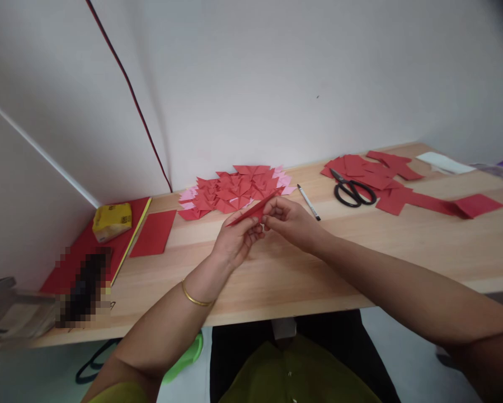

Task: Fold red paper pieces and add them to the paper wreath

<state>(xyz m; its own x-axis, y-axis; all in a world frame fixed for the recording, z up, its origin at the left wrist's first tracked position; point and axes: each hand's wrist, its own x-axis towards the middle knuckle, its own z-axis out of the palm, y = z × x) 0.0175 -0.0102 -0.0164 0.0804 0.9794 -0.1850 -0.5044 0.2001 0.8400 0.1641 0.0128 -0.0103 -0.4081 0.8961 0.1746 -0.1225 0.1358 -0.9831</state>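
A small folded piece of red paper (257, 208) is held up over the front of the wooden table. My left hand (237, 238) grips its lower left part between thumb and fingers. My right hand (288, 221) pinches the paper's lower right edge with fingertips. Just behind the hands lies a pile of folded red and pink paper pieces (238, 187). A white pen (309, 201) rests to the right of the pile. Both hands are close together, above the tabletop.
Black-handled scissors (354, 193) lie on red paper pieces (388, 173) at the right. A red sheet (154, 234) and a yellow packet (112, 221) on larger red paper are at the left. A blurred dark object (85, 288) is nearer. The wall (251, 84) stands behind.
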